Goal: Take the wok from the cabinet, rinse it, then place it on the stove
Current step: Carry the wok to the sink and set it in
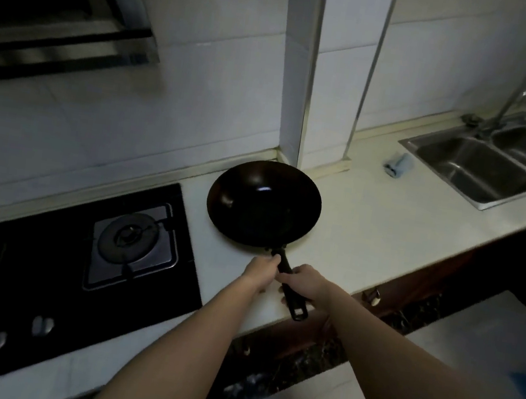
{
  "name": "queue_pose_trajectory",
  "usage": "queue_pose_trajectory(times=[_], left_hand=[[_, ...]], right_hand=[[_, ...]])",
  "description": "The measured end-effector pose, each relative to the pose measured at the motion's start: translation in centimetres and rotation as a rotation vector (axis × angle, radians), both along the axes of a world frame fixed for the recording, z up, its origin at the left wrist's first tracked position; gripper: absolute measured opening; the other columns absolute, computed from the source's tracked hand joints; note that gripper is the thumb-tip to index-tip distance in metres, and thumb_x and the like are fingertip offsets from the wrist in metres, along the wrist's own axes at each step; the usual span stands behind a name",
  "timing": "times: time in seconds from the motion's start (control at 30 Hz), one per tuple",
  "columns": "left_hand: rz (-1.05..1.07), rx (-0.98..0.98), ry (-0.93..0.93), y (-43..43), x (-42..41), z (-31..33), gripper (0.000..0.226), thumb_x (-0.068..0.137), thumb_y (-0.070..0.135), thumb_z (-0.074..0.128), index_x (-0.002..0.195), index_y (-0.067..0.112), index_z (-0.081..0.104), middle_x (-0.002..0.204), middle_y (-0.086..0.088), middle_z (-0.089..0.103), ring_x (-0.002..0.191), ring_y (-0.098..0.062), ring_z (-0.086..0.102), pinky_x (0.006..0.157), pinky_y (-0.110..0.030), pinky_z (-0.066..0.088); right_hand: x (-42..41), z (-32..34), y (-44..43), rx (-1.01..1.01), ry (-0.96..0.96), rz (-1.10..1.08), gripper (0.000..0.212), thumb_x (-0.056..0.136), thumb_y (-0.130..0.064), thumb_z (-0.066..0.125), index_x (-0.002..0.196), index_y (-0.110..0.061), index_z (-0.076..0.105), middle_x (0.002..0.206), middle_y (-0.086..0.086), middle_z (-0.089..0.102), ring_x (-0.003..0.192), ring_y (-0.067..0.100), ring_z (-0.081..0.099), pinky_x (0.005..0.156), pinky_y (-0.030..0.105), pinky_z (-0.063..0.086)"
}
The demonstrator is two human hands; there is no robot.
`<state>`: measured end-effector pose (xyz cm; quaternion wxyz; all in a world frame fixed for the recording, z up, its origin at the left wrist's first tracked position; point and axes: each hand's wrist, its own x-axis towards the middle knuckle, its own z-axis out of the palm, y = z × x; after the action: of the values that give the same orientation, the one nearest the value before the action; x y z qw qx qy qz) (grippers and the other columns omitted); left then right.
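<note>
A black wok is over the white countertop, between the stove and the sink, its bowl facing up. Its long black handle points toward me. My left hand grips the handle close to the bowl. My right hand grips it farther back, and the handle's end loop sticks out below that hand. The black gas stove lies to the left, its nearer burner bare. The steel double sink with its tap sits at the far right.
A small blue-grey cloth lies on the counter left of the sink. A tiled wall column stands just behind the wok. A range hood hangs above the stove. Dark cabinet doors run under the counter edge.
</note>
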<state>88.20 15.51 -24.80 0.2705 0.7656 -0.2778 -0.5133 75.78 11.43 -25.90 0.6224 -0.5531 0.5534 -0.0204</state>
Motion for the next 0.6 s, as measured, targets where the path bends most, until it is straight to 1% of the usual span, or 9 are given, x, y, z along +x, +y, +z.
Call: queue_pose_trajectory(times=[0.07, 0.13, 0.23, 0.27, 0.33, 0.4, 0.47, 0.53, 0.6], left_hand=[[0.088, -0.010, 0.026, -0.5, -0.7, 0.0, 0.036, 0.104, 0.037, 0.045, 0.115, 0.008, 0.064, 0.108, -0.013, 0.065, 0.089, -0.026, 0.058, 0.076, -0.034, 0.044], [0.158, 0.000, 0.067, -0.7, -1.2, -0.2, 0.035, 0.103, 0.034, 0.049, 0.115, 0.006, 0.063, 0.103, -0.011, 0.065, 0.087, -0.027, 0.060, 0.075, -0.035, 0.046], [0.239, 0.039, 0.153, -1.0, -1.7, -0.6, 0.037, 0.101, 0.034, 0.053, 0.122, 0.004, 0.062, 0.113, -0.015, 0.068, 0.094, -0.028, 0.065, 0.082, -0.038, 0.055], [0.256, 0.040, 0.183, -1.1, -1.7, -0.6, 0.039, 0.101, 0.035, 0.054, 0.122, 0.003, 0.062, 0.115, -0.016, 0.068, 0.095, -0.028, 0.065, 0.081, -0.037, 0.056], [0.286, 0.027, 0.235, -1.6, -1.7, -1.0, 0.039, 0.100, 0.035, 0.055, 0.120, 0.002, 0.063, 0.108, -0.013, 0.070, 0.093, -0.026, 0.067, 0.072, -0.033, 0.055], [0.324, 0.025, 0.297, -1.9, -1.5, -1.4, 0.037, 0.100, 0.034, 0.056, 0.118, 0.003, 0.065, 0.097, -0.006, 0.072, 0.084, -0.021, 0.066, 0.061, -0.027, 0.051], [0.347, 0.049, 0.373, -1.9, -1.5, -1.8, 0.037, 0.099, 0.037, 0.057, 0.119, 0.006, 0.064, 0.097, -0.003, 0.076, 0.079, -0.018, 0.067, 0.053, -0.022, 0.047], [0.360, 0.062, 0.493, -2.0, -1.5, -1.8, 0.031, 0.101, 0.035, 0.056, 0.115, 0.008, 0.063, 0.099, -0.001, 0.078, 0.077, -0.015, 0.070, 0.048, -0.018, 0.048], [0.357, 0.060, 0.551, -2.4, -1.3, -2.3, 0.025, 0.102, 0.031, 0.056, 0.110, 0.007, 0.061, 0.095, -0.001, 0.077, 0.074, -0.013, 0.070, 0.049, -0.018, 0.051]], right_hand=[[0.0, -0.3, 0.0, 0.073, -0.056, 0.026, 0.023, 0.094, -0.019, 0.067, 0.100, 0.002, 0.060, 0.087, 0.015, 0.065, 0.062, 0.024, 0.067, 0.070, 0.041, 0.061], [0.0, -0.6, 0.0, 0.128, -0.084, 0.036, 0.021, 0.095, -0.014, 0.064, 0.103, 0.004, 0.060, 0.084, 0.016, 0.064, 0.060, 0.024, 0.066, 0.071, 0.043, 0.062], [0.0, -0.5, 0.1, 0.169, -0.109, -0.022, 0.021, 0.093, -0.013, 0.067, 0.098, 0.007, 0.061, 0.080, 0.019, 0.063, 0.057, 0.026, 0.065, 0.062, 0.040, 0.062], [0.1, -0.4, 0.1, 0.181, -0.114, -0.040, 0.021, 0.093, -0.012, 0.068, 0.097, 0.007, 0.060, 0.077, 0.018, 0.063, 0.055, 0.026, 0.065, 0.059, 0.038, 0.060], [0.3, -0.2, 0.0, 0.212, -0.142, -0.072, 0.014, 0.094, -0.007, 0.065, 0.094, 0.005, 0.059, 0.070, 0.016, 0.061, 0.050, 0.024, 0.061, 0.054, 0.034, 0.056], [0.7, -0.2, 0.1, 0.236, -0.184, -0.117, 0.006, 0.096, -0.004, 0.058, 0.093, 0.000, 0.055, 0.063, 0.013, 0.056, 0.046, 0.021, 0.055, 0.049, 0.032, 0.051], [0.8, -0.4, 0.6, 0.243, -0.171, -0.141, 0.010, 0.097, -0.008, 0.055, 0.089, -0.004, 0.053, 0.059, 0.011, 0.053, 0.045, 0.020, 0.051, 0.047, 0.030, 0.048], [0.8, -0.5, 1.1, 0.266, -0.134, -0.143, 0.020, 0.098, -0.014, 0.055, 0.080, -0.004, 0.053, 0.058, 0.010, 0.052, 0.046, 0.020, 0.051, 0.049, 0.032, 0.048], [0.8, -0.6, 1.1, 0.278, -0.106, -0.149, 0.020, 0.096, -0.016, 0.056, 0.080, -0.005, 0.053, 0.060, 0.010, 0.053, 0.046, 0.021, 0.051, 0.048, 0.030, 0.047]])
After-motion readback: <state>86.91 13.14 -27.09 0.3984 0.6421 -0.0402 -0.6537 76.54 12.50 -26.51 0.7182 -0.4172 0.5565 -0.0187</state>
